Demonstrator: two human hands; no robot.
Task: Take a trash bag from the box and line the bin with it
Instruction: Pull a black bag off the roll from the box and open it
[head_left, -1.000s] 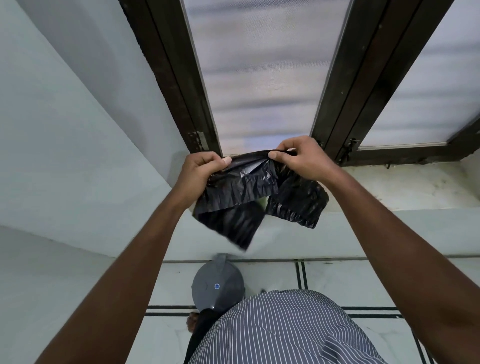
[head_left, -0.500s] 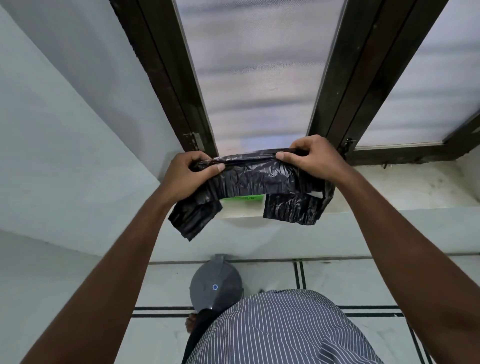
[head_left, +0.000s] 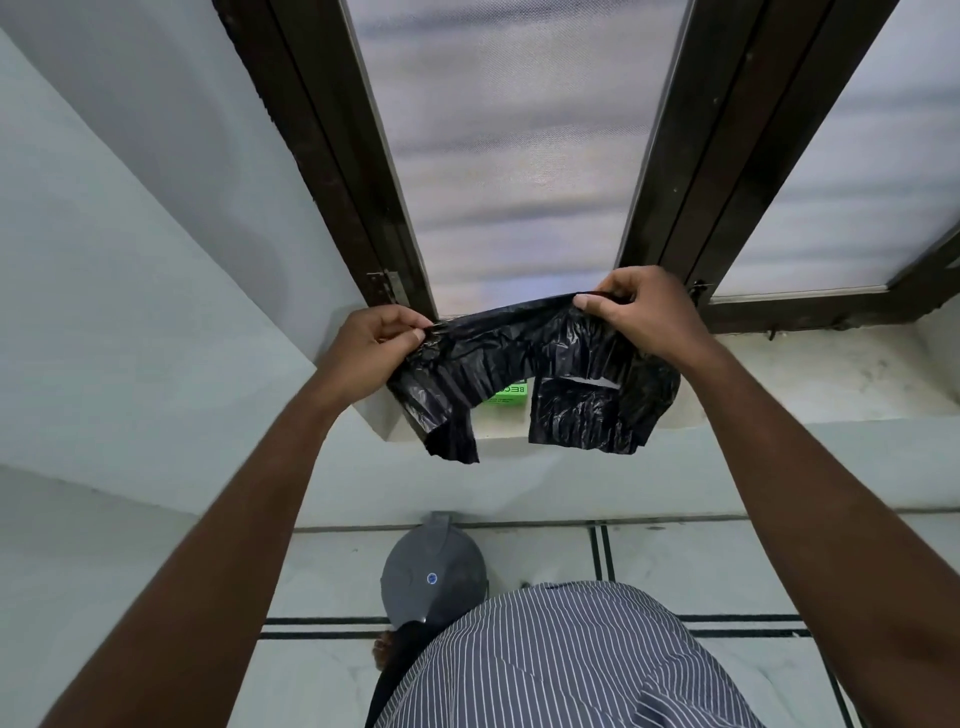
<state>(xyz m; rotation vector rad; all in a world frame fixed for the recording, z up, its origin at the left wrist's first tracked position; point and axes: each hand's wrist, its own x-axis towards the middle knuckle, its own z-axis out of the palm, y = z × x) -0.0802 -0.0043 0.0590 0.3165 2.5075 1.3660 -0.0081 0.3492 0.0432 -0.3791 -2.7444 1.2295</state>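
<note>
Between both hands, left (head_left: 371, 348) and right (head_left: 641, 314), pinched taut: black trash bag (head_left: 524, 374).

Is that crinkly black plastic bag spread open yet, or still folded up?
Still mostly folded: the black plastic trash bag is a pleated band stretched between left hand and right hand, ends dangling.

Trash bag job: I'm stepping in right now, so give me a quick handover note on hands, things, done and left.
Left hand: pinching one end of the black trash bag.
Right hand: pinching the other end, bag stretched between them, folded ends hanging.
Green box: on the window ledge, behind the bag.
Grey bin: on the floor below, lid closed.
Done: bag out of the box.
Left: unfold and open the bag, open the bin, line it.
</note>
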